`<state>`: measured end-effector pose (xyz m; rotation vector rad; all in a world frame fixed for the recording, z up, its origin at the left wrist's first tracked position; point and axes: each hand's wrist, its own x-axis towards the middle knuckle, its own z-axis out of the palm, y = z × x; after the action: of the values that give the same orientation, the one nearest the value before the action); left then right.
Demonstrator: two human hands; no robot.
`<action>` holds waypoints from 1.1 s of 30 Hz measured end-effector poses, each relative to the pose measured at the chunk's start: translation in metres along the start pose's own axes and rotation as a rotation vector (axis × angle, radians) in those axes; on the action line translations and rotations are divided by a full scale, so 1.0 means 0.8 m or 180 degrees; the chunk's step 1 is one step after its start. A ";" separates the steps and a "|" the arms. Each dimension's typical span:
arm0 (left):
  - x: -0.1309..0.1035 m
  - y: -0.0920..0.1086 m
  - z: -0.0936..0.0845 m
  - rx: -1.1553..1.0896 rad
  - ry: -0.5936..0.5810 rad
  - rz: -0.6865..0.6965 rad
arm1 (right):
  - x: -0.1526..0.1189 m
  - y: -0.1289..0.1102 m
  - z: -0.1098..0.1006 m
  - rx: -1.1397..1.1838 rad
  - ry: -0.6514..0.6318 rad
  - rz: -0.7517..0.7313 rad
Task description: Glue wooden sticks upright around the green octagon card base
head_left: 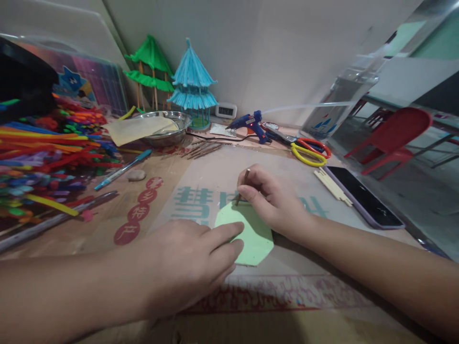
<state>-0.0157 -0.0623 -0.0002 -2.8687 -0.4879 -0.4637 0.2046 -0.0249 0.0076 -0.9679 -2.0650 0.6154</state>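
A light green octagonal card [255, 241] lies flat in front of me. My left hand [195, 258] rests on its left side, with the fingers stretched out over the surface and nothing gripped. At the card's far edge, a thin brown stick [247, 176] is pinched between the thumb and fingers of my right hand [267, 198]. The stick stands nearly upright, leaning slightly, and its lower end is at or very near the card's edge; whether it touches I cannot tell. Part of its middle is hidden behind my fingers.
Behind the card are thin brown sticks [204, 149], a blue glue gun [253, 123], scissors [310, 152] and a metal bowl [182, 125]. Green [152, 57] and blue [193, 71] model pavilions stand by the wall. Colourful pipe cleaners [46, 157] crowd the left; a phone [364, 196] and pale sticks [333, 187] lie right.
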 end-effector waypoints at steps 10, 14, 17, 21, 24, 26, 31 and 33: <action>-0.002 0.000 0.000 -0.0050 -0.0002 0.0045 | -0.001 0.000 0.001 0.0061 -0.0023 0.0132; -0.001 -0.002 -0.003 -0.0101 -0.0083 0.0061 | -0.004 0.001 0.003 0.0262 0.0054 0.0219; -0.001 -0.002 -0.004 -0.0105 -0.0085 0.0089 | -0.003 0.001 0.002 0.0389 0.0108 0.0265; -0.002 -0.003 -0.003 -0.0139 -0.0059 0.0090 | 0.000 0.000 -0.001 0.0416 0.0160 0.0331; -0.003 -0.002 -0.002 -0.0163 -0.0053 0.0075 | 0.001 -0.001 0.000 0.0436 0.0137 0.0377; -0.003 -0.001 -0.001 -0.0168 -0.0053 0.0065 | 0.001 -0.001 0.001 0.0443 0.0119 0.0393; -0.006 -0.002 0.001 -0.0175 -0.0084 0.0057 | 0.001 -0.002 0.001 0.0509 0.0118 0.0389; -0.007 -0.002 0.001 -0.0184 -0.0069 0.0067 | 0.001 -0.003 0.000 0.0544 0.0109 0.0375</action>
<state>-0.0207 -0.0623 -0.0023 -2.9343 -0.4545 -0.4507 0.2032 -0.0260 0.0097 -0.9978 -1.9009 0.8170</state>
